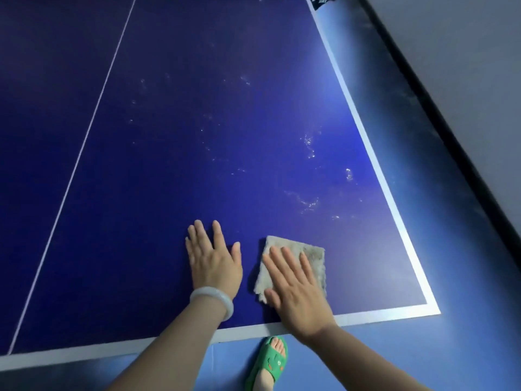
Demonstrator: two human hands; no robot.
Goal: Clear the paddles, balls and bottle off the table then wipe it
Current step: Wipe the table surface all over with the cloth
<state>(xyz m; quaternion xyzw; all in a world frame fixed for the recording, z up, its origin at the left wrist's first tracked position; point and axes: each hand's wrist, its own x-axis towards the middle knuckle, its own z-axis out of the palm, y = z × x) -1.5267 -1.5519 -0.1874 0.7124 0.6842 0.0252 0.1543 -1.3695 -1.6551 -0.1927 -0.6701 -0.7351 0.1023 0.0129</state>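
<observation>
The dark blue table tennis table [197,136] with white lines fills the view. My right hand [296,292] lies flat, fingers spread, pressing a grey folded cloth [310,255] onto the table near its front right corner. My left hand [214,261] rests flat on the bare table just left of the cloth, fingers apart, with a pale bangle on the wrist. Water droplets [308,145] and wet smears glint on the surface beyond the cloth. No paddles, balls or bottle are in view.
The table's white front edge [141,345] runs under my forearms. Below it lies blue floor, with a foot in a green sandal [270,359]. A dark baseboard and grey wall [465,80] run along the right. The net's end [321,0] shows at the top.
</observation>
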